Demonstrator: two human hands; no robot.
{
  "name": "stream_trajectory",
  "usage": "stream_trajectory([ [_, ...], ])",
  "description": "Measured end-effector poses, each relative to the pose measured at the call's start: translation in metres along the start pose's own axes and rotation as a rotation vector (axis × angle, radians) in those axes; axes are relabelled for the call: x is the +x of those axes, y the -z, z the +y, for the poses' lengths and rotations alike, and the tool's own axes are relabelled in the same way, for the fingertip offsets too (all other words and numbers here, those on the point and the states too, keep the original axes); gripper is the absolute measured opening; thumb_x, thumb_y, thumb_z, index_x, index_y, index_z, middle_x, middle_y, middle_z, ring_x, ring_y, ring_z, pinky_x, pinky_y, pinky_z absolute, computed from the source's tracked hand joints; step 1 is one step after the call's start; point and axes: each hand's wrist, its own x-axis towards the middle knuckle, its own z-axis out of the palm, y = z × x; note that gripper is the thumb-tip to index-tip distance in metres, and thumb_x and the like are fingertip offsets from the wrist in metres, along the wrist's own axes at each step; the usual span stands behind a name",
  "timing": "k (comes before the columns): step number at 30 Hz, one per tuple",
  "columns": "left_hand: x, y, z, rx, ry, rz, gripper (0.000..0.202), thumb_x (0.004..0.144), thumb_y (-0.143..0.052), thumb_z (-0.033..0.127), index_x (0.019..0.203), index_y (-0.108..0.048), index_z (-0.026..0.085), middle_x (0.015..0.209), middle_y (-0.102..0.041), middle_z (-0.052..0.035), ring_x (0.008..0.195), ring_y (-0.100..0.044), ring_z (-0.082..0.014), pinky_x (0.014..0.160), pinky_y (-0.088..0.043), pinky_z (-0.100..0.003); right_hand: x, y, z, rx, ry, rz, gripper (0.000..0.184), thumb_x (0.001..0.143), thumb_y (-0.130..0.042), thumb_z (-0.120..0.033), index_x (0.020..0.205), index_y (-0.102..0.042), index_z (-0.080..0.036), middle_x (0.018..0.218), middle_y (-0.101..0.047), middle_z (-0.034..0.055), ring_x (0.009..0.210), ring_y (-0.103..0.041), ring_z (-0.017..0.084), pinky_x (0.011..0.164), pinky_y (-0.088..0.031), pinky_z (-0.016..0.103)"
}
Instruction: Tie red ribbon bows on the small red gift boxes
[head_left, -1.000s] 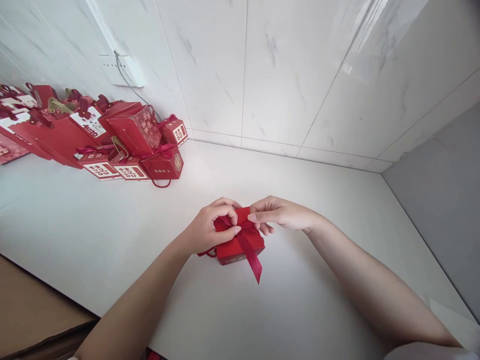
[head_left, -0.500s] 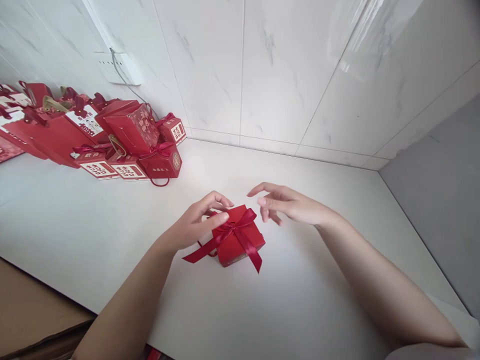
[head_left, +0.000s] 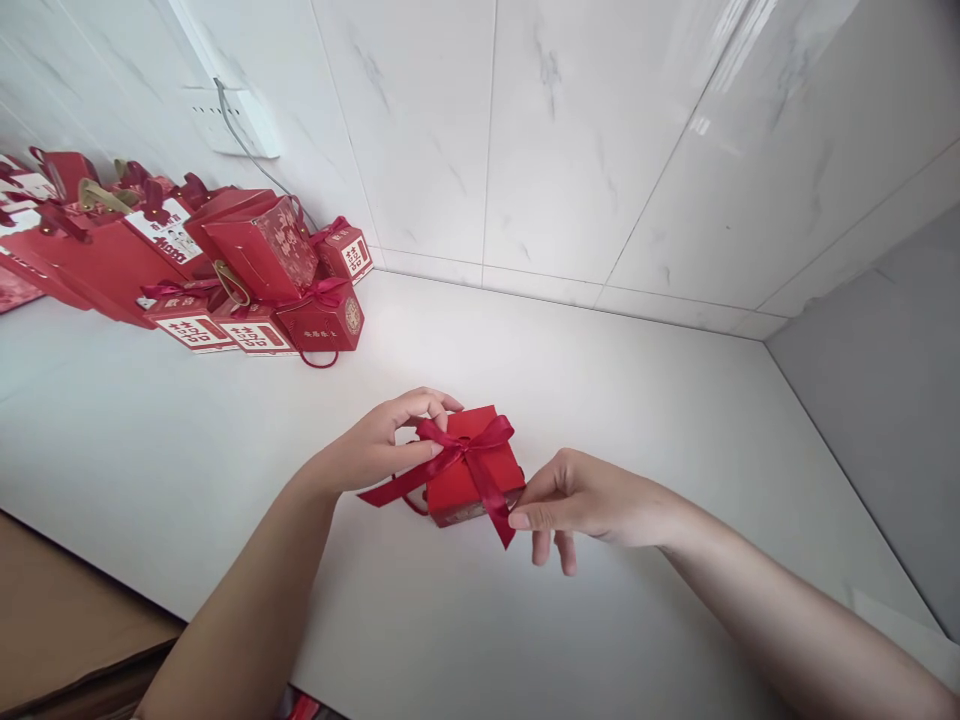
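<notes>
Head view shows a red gift box (head_left: 450, 485) resting on the white tabletop (head_left: 637, 400), a crimson ribbon bow (head_left: 466, 447) tied across its top. The left hand (head_left: 386, 438) pinches the bow's left loop; the right hand (head_left: 592, 500), thumb and forefinger together, grips the right ribbon tail (head_left: 492, 500) near its end.

One left hand (head_left: 394, 440) and one right hand (head_left: 592, 505) are handling one ribbon (head_left: 489, 490) on one box (head_left: 454, 492); beyond, I'm seeing three white-fronted boxes (head_left: 257, 336), one socket panel (head_left: 253, 120), one cable (head_left: 251, 153) and uncountable overlapping bags (head_left: 90, 260).
</notes>
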Motion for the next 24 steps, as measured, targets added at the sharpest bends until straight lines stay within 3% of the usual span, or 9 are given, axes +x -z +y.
stream_trajectory([
  [4,0.006,-0.015,0.002,-0.029,0.024,0.125,0.005,0.089,-0.051,0.024,0.088,-0.055,0.021,0.124,-0.057,-0.0046,0.109,-0.057,-0.0212,0.087,-0.048,-0.033,0.002,0.004,0.005,0.036,0.059,0.054,0.031,0.083,-0.069,-0.046,0.096,-0.076,-0.019,0.095,-0.072,0.0060,0.080,-0.067,0.018,0.077,-0.050,0.032],
  [6,0.007,-0.021,0.003,-0.022,0.023,0.163,0.006,0.088,-0.053,0.025,0.085,-0.054,0.020,0.123,-0.057,-0.0052,0.107,-0.058,-0.0213,0.086,-0.048,-0.033,0.002,0.004,0.006,0.023,0.101,0.089,0.029,0.086,-0.067,-0.044,0.098,-0.076,-0.020,0.095,-0.072,0.0048,0.087,-0.066,0.019,0.080,-0.048,0.032],
  [10,0.007,-0.018,0.001,-0.061,0.000,0.106,0.015,0.085,-0.057,0.024,0.074,-0.050,0.018,0.132,-0.053,-0.0053,0.110,-0.058,-0.0228,0.084,-0.049,-0.032,0.005,0.005,0.007,0.064,0.220,0.101,0.025,0.086,-0.068,-0.041,0.092,-0.075,-0.017,0.094,-0.071,0.0050,0.091,-0.062,0.020,0.086,-0.045,0.033],
  [13,0.005,-0.009,-0.001,-0.139,-0.012,0.086,0.026,0.088,-0.055,0.035,0.068,-0.053,0.017,0.131,-0.053,-0.0045,0.118,-0.054,-0.0252,0.093,-0.048,-0.033,0.005,0.009,0.007,0.010,0.216,0.130,0.025,0.088,-0.065,-0.041,0.087,-0.072,-0.017,0.093,-0.068,0.0035,0.086,-0.059,0.018,0.081,-0.044,0.032],
  [17,0.006,-0.010,-0.001,-0.142,0.076,0.180,0.044,0.092,-0.047,0.049,0.067,-0.064,0.018,0.127,-0.057,-0.0047,0.117,-0.056,-0.0254,0.097,-0.048,-0.036,0.001,0.012,0.002,-0.042,0.238,0.135,0.022,0.092,-0.060,-0.037,0.082,-0.067,-0.019,0.085,-0.062,-0.0004,0.080,-0.053,0.014,0.074,-0.040,0.028],
  [21,0.007,-0.021,0.001,-0.011,0.132,0.290,0.039,0.080,-0.066,0.052,0.061,-0.063,0.018,0.124,-0.060,-0.0046,0.113,-0.058,-0.0265,0.098,-0.048,-0.038,-0.002,0.013,0.000,-0.086,0.259,0.121,0.023,0.095,-0.055,-0.035,0.081,-0.063,-0.020,0.084,-0.060,-0.0012,0.079,-0.052,0.013,0.071,-0.039,0.027],
  [24,0.008,-0.027,0.001,0.087,0.114,0.338,0.033,0.074,-0.072,0.052,0.067,-0.068,0.020,0.122,-0.062,-0.0054,0.112,-0.058,-0.0265,0.095,-0.049,-0.037,-0.001,0.015,0.000,-0.128,0.281,0.113,0.022,0.096,-0.052,-0.033,0.082,-0.062,-0.020,0.084,-0.059,-0.0015,0.079,-0.052,0.013,0.073,-0.039,0.026],
])
